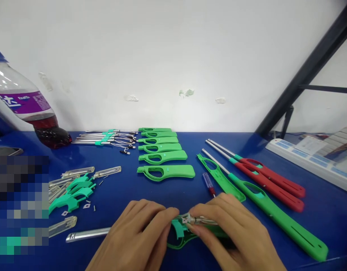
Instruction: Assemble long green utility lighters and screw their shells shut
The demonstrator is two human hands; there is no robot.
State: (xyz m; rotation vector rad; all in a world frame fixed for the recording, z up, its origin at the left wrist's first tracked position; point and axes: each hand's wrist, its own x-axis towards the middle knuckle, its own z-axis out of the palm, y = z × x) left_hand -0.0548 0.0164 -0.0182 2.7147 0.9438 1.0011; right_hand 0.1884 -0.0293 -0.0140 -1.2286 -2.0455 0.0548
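Table [162, 194]: blue, six green shells [177, 172] lined up toward the wall [173, 49].
Hands: close together near me; right hand [235, 227] pinching a clear tank [204, 220], left hand [139, 226] curled opposite, its grip hidden.
Open shell [215, 229]: beneath both hands.
Screwdriver [208, 181]: just beyond the right hand.
Tank: above the open shell.
Teal trigger [178, 229]: by the left fingertips.
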